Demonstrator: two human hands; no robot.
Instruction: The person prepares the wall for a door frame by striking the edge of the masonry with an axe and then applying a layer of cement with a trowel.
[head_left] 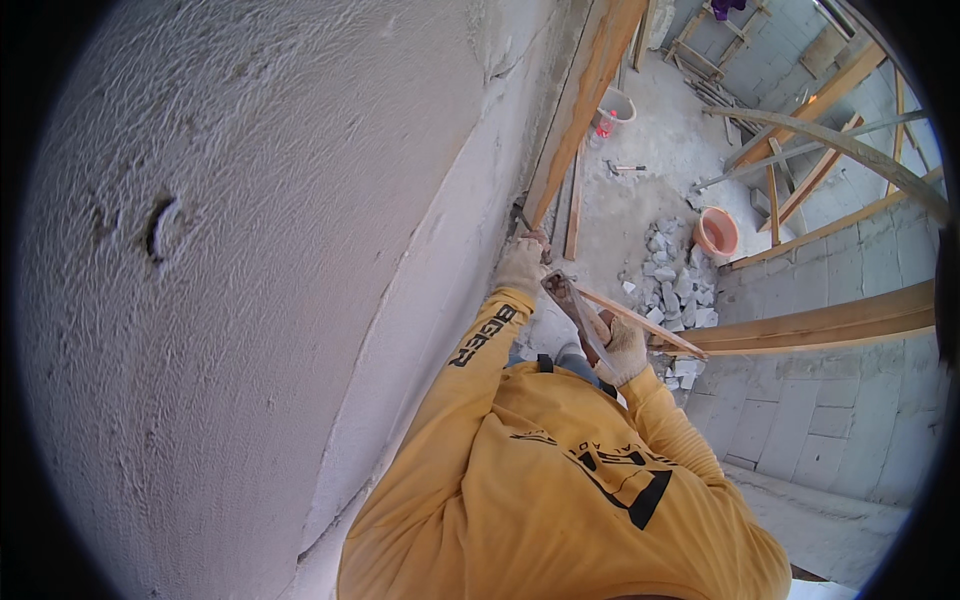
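Observation:
My left hand (520, 264), in a pale work glove, is closed beside the wall at the lower end of a long wooden board (583, 112). A small dark piece (518, 214) shows just above its fingers; what the hand grips is not clear. My right hand (627, 350), gloved too, is closed around a long, flat, brownish tool (578, 318) with a grey edge. The tool slants up toward my left hand, and its exact kind cannot be made out. A thin wooden strip (655, 328) runs past the right hand.
Rough grey plastered wall (250, 250) rises close on my left. Broken block rubble (675, 285) lies on the floor near a pink-orange bucket (716, 232). Farther off are a hammer (627, 168) and a white tub (617, 105). Timber beams (810, 320) cross the right side.

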